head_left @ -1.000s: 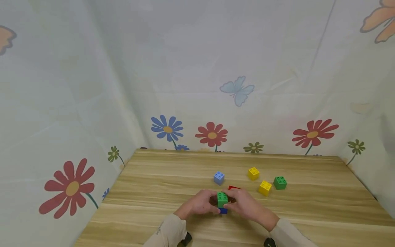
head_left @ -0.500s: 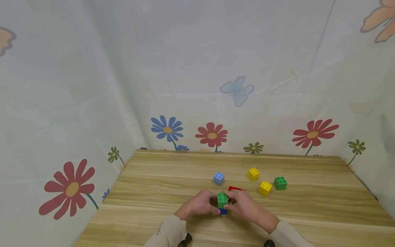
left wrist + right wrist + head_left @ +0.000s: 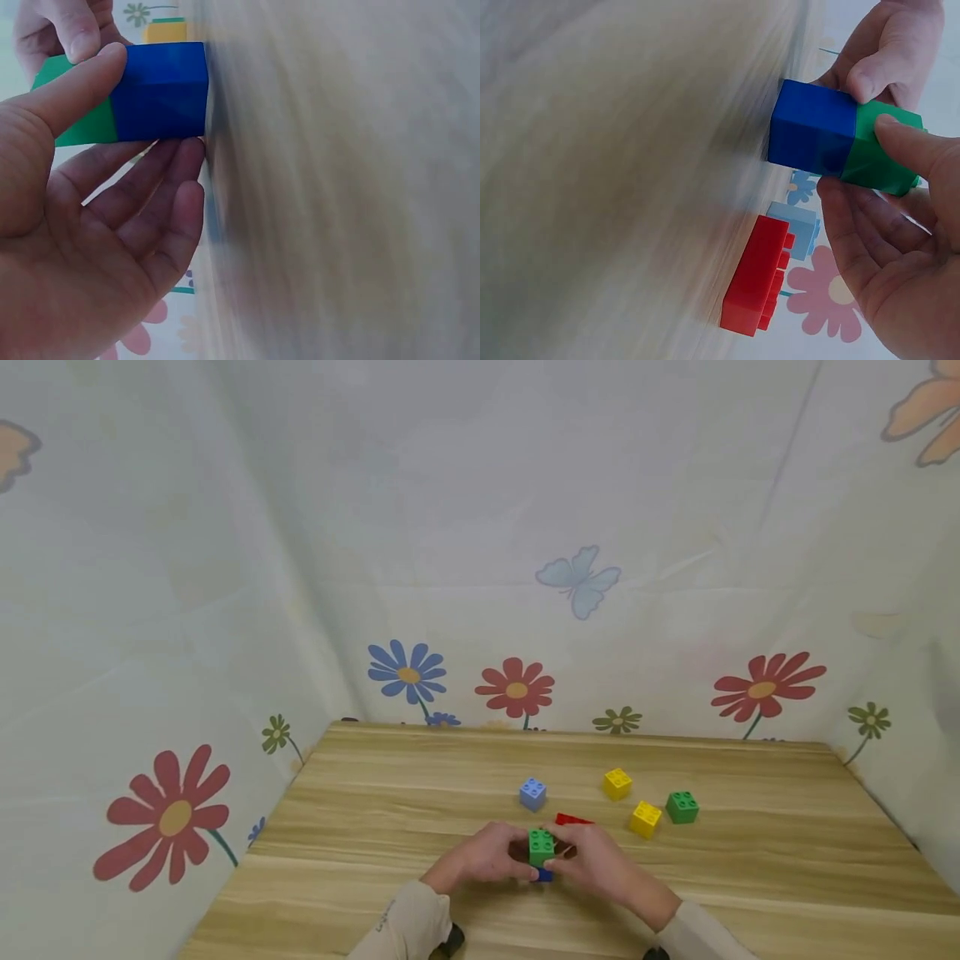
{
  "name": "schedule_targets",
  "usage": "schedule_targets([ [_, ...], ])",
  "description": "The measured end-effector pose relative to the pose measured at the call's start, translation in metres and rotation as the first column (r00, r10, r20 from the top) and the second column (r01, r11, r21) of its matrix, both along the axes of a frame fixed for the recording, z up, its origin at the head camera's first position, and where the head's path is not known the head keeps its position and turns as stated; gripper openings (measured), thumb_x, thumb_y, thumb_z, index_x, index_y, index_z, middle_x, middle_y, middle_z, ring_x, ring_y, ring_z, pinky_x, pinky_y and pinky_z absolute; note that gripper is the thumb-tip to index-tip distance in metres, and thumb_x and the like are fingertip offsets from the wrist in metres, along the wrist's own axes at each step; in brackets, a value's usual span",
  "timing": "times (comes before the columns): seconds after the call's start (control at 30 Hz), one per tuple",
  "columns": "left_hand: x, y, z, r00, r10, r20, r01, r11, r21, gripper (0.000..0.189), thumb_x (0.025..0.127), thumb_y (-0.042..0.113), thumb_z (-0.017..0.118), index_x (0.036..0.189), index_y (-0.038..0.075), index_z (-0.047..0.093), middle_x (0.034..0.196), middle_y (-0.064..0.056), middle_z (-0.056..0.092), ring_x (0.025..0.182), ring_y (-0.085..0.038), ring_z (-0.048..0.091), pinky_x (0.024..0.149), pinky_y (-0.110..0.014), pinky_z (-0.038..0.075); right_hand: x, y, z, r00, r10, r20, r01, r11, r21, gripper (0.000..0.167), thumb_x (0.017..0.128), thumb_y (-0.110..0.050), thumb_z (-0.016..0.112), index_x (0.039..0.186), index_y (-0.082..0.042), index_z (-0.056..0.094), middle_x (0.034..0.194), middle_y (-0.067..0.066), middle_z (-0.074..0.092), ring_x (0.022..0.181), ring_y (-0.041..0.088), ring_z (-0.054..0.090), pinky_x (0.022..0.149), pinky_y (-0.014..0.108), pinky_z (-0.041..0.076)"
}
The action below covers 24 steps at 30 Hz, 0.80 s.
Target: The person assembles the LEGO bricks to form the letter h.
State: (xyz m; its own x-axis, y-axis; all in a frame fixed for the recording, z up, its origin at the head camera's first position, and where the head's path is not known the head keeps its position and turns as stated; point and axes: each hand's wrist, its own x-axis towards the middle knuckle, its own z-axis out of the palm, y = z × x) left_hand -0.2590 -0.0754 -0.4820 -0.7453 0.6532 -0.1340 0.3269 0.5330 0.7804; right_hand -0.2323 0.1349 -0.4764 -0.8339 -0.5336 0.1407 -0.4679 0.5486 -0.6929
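Green block (image 3: 541, 846) sits on a blue block (image 3: 811, 129), making an upright stack (image 3: 846, 139) whose base appears to touch the tabletop (image 3: 360, 793). The left hand (image 3: 491, 853) grips the stack from its left, thumb tip over the seam where green meets blue, other fingers bent round the far side. The right hand (image 3: 596, 862) pinches the stack from its right, thumb pressed on the green block and fingers behind.

Just beyond the stack, slightly to its right, lies a red block (image 3: 756, 274), longer than the others. Farther beyond the stack is a light blue block (image 3: 532, 794). Two yellow blocks (image 3: 645, 819) rest beyond and to the right of the stack, with a second green block (image 3: 682, 807) farther right of it. Flowered cloth (image 3: 450, 527) hangs well behind the stack; pale sleeves (image 3: 408, 920) show on its near side.
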Motion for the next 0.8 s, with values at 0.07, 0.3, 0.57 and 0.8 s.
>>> schedule_targets([
  [0.07,0.000,-0.001,0.000,1.000,-0.005,-0.001,0.005,1.000,0.003,0.029,0.083,0.019,0.074,0.110,0.013,0.068,0.100,0.010,0.066,0.090,-0.002,0.060,0.080,-0.022,0.048,0.001,0.000,0.001,1.000,0.004,-0.002,-0.004,1.000,0.001,0.045,0.084,-0.016,0.073,0.126,-0.007,0.060,0.103,-0.002,0.064,0.085,0.012,0.061,0.073,0.021,0.051],
  [0.3,-0.002,-0.004,-0.001,1.000,-0.002,-0.014,0.002,1.000,0.018,0.025,0.084,0.017,0.073,0.108,0.014,0.065,0.098,0.010,0.065,0.090,-0.003,0.060,0.081,-0.023,0.048,0.003,0.004,0.002,0.999,0.001,0.034,-0.002,1.000,0.016,0.061,0.084,-0.023,0.073,0.135,0.001,0.049,0.114,0.006,0.063,0.094,0.017,0.062,0.077,0.026,0.051],
  [0.57,-0.006,-0.017,-0.004,0.997,0.069,-0.021,-0.068,0.997,0.022,0.027,0.082,0.011,0.074,0.106,0.014,0.062,0.094,0.008,0.064,0.090,-0.007,0.060,0.081,-0.025,0.047,0.011,0.025,0.007,0.999,-0.043,0.005,0.043,0.999,-0.003,0.053,0.087,-0.030,0.069,0.130,-0.004,0.052,0.120,0.012,0.060,0.103,0.027,0.058,0.082,0.040,0.050],
  [0.8,-0.010,-0.040,-0.003,0.993,0.108,-0.046,-0.108,0.994,0.004,0.026,0.081,0.009,0.073,0.104,0.009,0.061,0.093,0.005,0.063,0.089,-0.012,0.060,0.080,-0.030,0.048,0.013,0.053,0.011,0.993,-0.113,-0.038,0.113,0.994,-0.004,0.045,0.088,-0.028,0.068,0.126,-0.007,0.055,0.116,0.008,0.062,0.098,0.025,0.057,0.076,0.029,0.049],
])
